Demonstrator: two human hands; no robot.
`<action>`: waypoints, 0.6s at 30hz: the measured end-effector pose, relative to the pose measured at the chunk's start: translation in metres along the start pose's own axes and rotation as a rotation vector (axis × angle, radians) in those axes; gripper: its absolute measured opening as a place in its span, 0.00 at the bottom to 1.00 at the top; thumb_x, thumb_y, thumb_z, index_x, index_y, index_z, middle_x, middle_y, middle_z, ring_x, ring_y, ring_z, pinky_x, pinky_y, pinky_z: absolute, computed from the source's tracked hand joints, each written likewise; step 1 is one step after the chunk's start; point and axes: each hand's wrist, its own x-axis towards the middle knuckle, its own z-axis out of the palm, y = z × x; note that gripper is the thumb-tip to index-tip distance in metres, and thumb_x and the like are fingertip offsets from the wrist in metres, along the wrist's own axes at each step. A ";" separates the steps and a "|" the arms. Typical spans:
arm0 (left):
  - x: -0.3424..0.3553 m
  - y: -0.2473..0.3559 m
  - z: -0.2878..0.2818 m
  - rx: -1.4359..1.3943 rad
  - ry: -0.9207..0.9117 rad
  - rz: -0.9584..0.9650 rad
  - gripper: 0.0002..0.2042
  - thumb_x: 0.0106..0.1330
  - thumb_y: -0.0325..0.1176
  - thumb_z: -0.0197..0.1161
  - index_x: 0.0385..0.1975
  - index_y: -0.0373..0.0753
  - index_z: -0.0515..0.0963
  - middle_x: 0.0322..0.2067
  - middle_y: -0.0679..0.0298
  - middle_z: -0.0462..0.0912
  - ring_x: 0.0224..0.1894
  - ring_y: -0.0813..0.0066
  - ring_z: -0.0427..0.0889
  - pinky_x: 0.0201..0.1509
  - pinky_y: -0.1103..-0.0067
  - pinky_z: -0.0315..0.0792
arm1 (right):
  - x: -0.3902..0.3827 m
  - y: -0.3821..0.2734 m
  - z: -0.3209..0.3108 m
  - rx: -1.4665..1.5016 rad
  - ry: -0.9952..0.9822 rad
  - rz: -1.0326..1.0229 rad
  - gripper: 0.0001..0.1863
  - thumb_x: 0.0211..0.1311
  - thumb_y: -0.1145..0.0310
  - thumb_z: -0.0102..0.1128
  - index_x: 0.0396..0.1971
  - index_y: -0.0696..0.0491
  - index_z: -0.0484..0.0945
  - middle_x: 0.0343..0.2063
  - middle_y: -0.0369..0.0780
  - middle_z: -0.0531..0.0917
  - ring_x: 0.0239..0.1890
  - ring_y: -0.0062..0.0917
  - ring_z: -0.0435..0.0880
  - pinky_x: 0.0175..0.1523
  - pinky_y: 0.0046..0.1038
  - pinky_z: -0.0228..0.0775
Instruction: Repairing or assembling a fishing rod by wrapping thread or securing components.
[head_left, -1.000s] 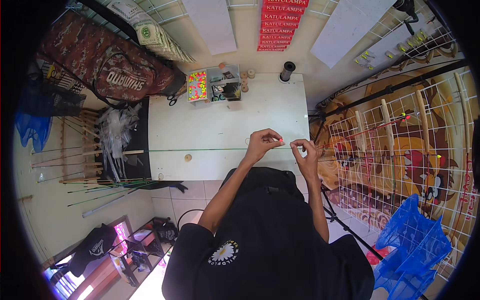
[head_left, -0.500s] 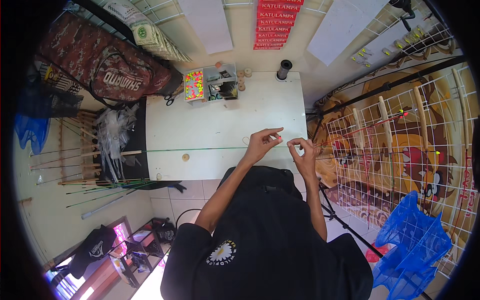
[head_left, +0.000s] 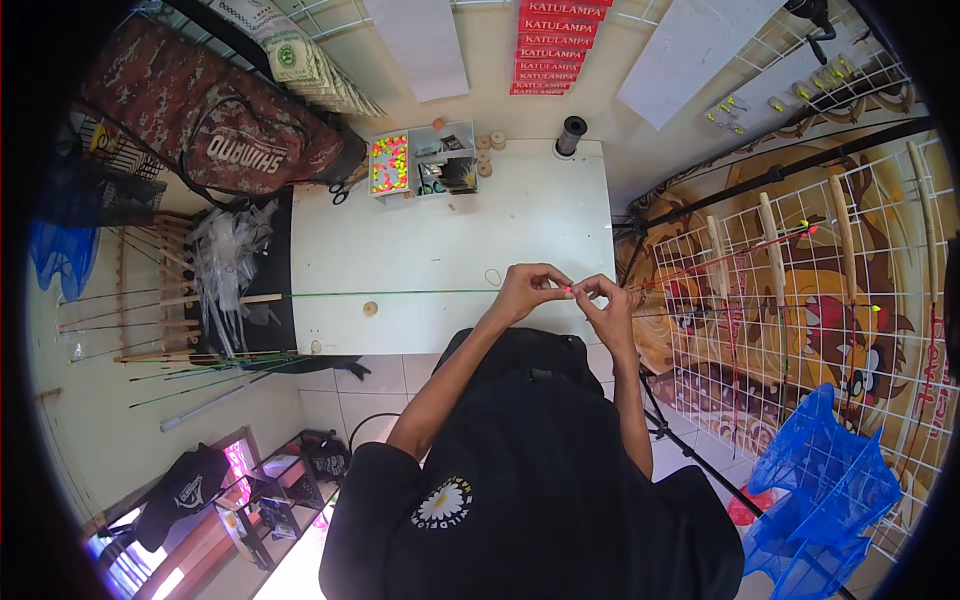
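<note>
A thin green fishing rod (head_left: 400, 293) with a pale wooden handle (head_left: 262, 298) lies level across the white table, its right part passing behind my left hand (head_left: 532, 291). Thumb and forefinger of that hand pinch a small red bead (head_left: 569, 289), close against the fingertips of my right hand (head_left: 608, 308). The right thumb and forefinger are pressed together too, in line with the rod; what they grip is too small to make out. A thin loop of line (head_left: 492, 277) shows beside my left hand.
On the table (head_left: 450, 235) stands a divided box (head_left: 420, 187) with bright beads in one part. Scissors (head_left: 340, 193), cork rings (head_left: 484, 155), a dark cylinder (head_left: 571, 136) and a wooden disc (head_left: 370, 309) are there too. Rods hang on a wire grid (head_left: 745, 270) at right.
My left hand has moved slightly right and its spread fingers have closed in. The red bead now meets the fingertips of my right hand, which has hardly moved.
</note>
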 end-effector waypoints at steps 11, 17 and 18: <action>-0.001 0.009 -0.001 0.040 -0.013 -0.023 0.07 0.52 0.30 0.74 0.28 0.37 0.85 0.18 0.73 0.79 0.18 0.92 0.63 0.22 0.88 0.55 | 0.001 0.009 -0.002 0.076 -0.045 0.021 0.06 0.54 0.70 0.64 0.26 0.59 0.82 0.23 0.37 0.84 0.27 0.18 0.79 0.36 0.23 0.69; -0.002 0.007 -0.001 0.054 -0.016 -0.017 0.07 0.52 0.30 0.74 0.29 0.36 0.85 0.18 0.72 0.80 0.18 0.92 0.63 0.21 0.88 0.56 | 0.000 0.010 -0.004 0.082 -0.086 0.031 0.06 0.53 0.70 0.64 0.27 0.58 0.82 0.24 0.36 0.84 0.27 0.17 0.79 0.37 0.24 0.69; -0.001 0.005 -0.002 0.053 -0.021 -0.019 0.07 0.52 0.30 0.74 0.29 0.36 0.85 0.19 0.71 0.80 0.18 0.92 0.63 0.21 0.88 0.56 | 0.000 0.010 -0.004 0.076 -0.089 0.032 0.06 0.54 0.70 0.64 0.27 0.58 0.82 0.24 0.37 0.84 0.28 0.17 0.79 0.37 0.24 0.69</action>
